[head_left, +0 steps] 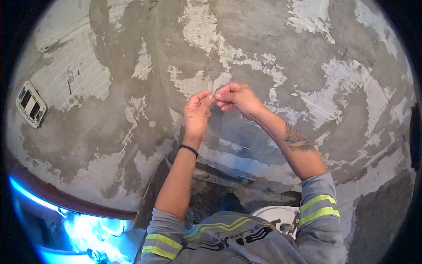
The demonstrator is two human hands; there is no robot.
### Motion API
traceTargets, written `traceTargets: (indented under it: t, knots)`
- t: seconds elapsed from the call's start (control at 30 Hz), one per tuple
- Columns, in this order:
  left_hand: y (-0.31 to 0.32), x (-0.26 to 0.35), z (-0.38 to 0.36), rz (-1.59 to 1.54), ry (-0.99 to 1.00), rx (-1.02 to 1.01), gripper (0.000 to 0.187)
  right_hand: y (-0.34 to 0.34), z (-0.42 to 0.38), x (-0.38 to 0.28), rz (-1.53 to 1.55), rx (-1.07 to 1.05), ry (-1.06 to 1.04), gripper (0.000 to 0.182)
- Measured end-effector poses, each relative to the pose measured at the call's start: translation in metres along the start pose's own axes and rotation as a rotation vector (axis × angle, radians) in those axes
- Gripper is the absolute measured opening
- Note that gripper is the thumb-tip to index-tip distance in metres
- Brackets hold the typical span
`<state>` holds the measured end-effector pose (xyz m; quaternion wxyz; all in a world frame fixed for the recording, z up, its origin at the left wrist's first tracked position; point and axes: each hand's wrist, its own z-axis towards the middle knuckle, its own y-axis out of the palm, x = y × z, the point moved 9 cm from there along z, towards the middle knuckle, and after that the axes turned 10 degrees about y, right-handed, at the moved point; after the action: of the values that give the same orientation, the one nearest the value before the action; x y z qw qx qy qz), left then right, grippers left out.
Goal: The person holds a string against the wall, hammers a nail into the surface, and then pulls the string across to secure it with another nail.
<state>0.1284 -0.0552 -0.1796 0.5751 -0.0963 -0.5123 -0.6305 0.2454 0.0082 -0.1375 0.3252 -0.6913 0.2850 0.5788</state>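
My left hand [197, 110] and my right hand [238, 97] are raised in front of a patchy plastered wall [255, 39]. Their fingertips meet in a pinch, thumbs against forefingers. Something very small may lie between them, too small to make out. Behind the fingers, the wall shows white ridged patches among grey smeared plaster. A dark band circles my left wrist, and grey sleeves with yellow reflective stripes cover my upper arms.
A white bucket [259, 213] stands low on the right beside my body, with objects in it that I cannot name. A socket frame [31, 104] sits in the left wall. Bright blue-white light fills an opening [83, 233] at lower left.
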Motion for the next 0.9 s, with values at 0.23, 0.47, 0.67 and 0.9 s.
traceTargets:
  t: [0.23,0.47,0.67,0.9]
  knots:
    - [0.011,-0.009,-0.003,-0.043,-0.002,0.14,0.012,-0.009,-0.014,-0.004,0.046,0.124,-0.051,0.014]
    - [0.017,0.018,-0.003,0.452,0.496,0.04,0.01,-0.004,-0.03,-0.021,-0.382,0.295,-0.292,0.018]
    - [0.001,-0.003,0.01,0.295,0.239,0.042,0.016,0.006,-0.026,-0.015,-0.111,-0.102,-0.206,0.018]
    - [0.019,-0.014,0.0,0.196,-0.05,-0.198,0.019,-0.03,-0.014,-0.022,-0.201,0.029,-0.169,0.018]
